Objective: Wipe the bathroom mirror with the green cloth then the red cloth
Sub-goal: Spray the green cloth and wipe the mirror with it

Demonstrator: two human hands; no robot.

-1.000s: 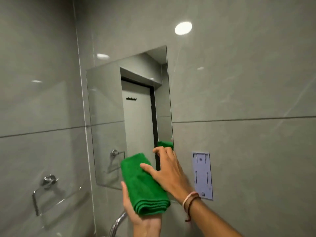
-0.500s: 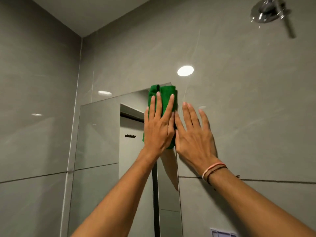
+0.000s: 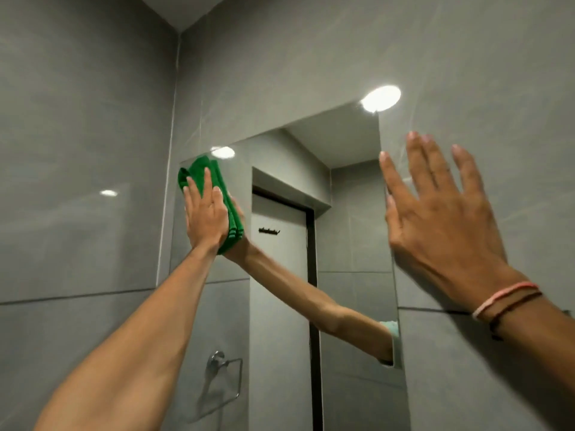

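Observation:
A frameless mirror (image 3: 348, 231) hangs on the grey tiled wall. My left hand (image 3: 205, 216) presses a folded green cloth (image 3: 199, 172) flat against the mirror's top left corner. The cloth's far side and my arm show reflected in the glass. My right hand (image 3: 441, 219) is spread flat with fingers apart on the tiled wall, just right of the mirror's right edge. It holds nothing. No red cloth is in view.
Grey tiled walls (image 3: 77, 150) meet in a corner left of the mirror. The glass reflects a door with a hook rail (image 3: 269, 231) and a chrome towel ring (image 3: 222, 368). Ceiling lamp glare (image 3: 381, 98) shines on the tile above the mirror.
My left hand has slid the green cloth from the mirror's top right corner to its top left corner. My right hand stays on the wall. The camera has shifted.

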